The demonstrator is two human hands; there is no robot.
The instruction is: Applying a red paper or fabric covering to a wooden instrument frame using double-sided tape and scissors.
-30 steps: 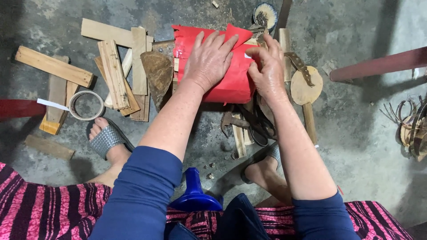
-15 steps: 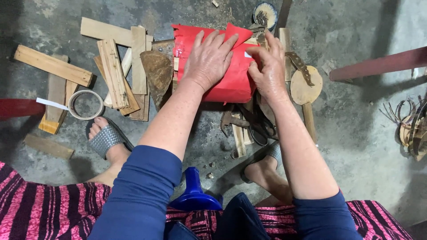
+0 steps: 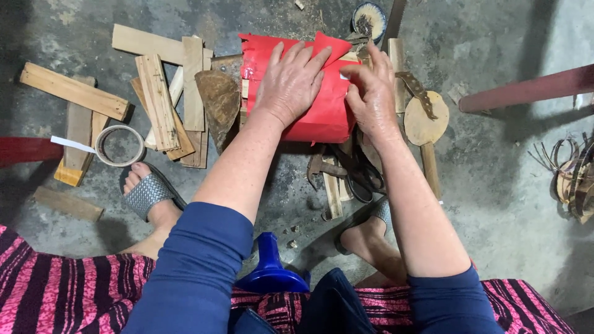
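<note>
One red sheet (image 3: 322, 111) lies on the floor (image 3: 495, 185) at centre far, over wood. The left hand (image 3: 289, 83) presses flat on it, fingers spread; the right hand (image 3: 371, 96) pinches its right edge. Left lie about eight wood offcuts (image 3: 158, 102) and one tape roll (image 3: 119, 145). One round wooden paddle (image 3: 426, 120) sits right, one blue funnel (image 3: 270, 272) near.

Wood scraps (image 3: 162, 99) crowd the left; bare floor (image 3: 495, 154) looks passable right.
</note>
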